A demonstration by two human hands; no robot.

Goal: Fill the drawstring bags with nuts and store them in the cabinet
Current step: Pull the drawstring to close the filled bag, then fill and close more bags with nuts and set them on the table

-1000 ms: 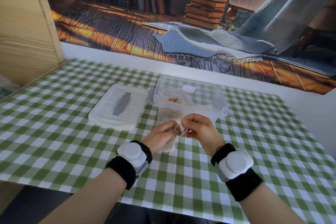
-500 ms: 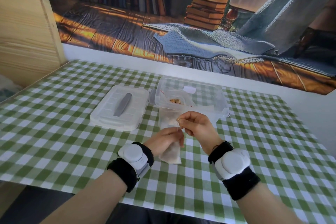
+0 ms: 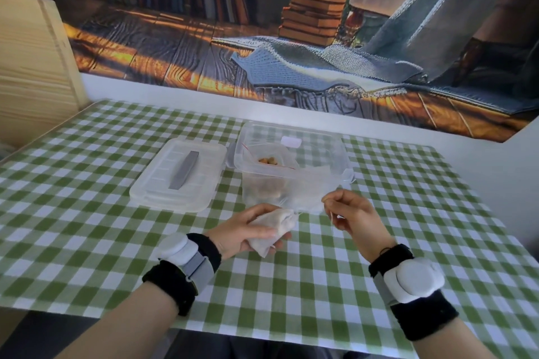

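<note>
Only the head view to go on. A second ago both hands were bunched together at the mouth of the drawstring bag (image 3: 274, 227), right up against the clear container (image 3: 335, 160). Now they've split: the right hand (image 3: 350, 213) has drifted off to the right and the bag has come down toward the person, low over the checked table (image 3: 379, 271). The bag's mouth looks gathered, so this is probably the cinch-it-shut pull. If so, this bag is done filling and next stop is the wooden cabinet (image 3: 32, 67) on the left.

Left hand (image 3: 248, 230): fingers wrapped round the bag's body, firm hold. Right hand: thumb and fingertips pinched tight on something thin, seemingly the string (image 3: 332, 218), though it's barely visible. A few nuts (image 3: 267, 160) are left in the plastic bag inside the container, with its lid (image 3: 151, 183) lying just beside it.
</note>
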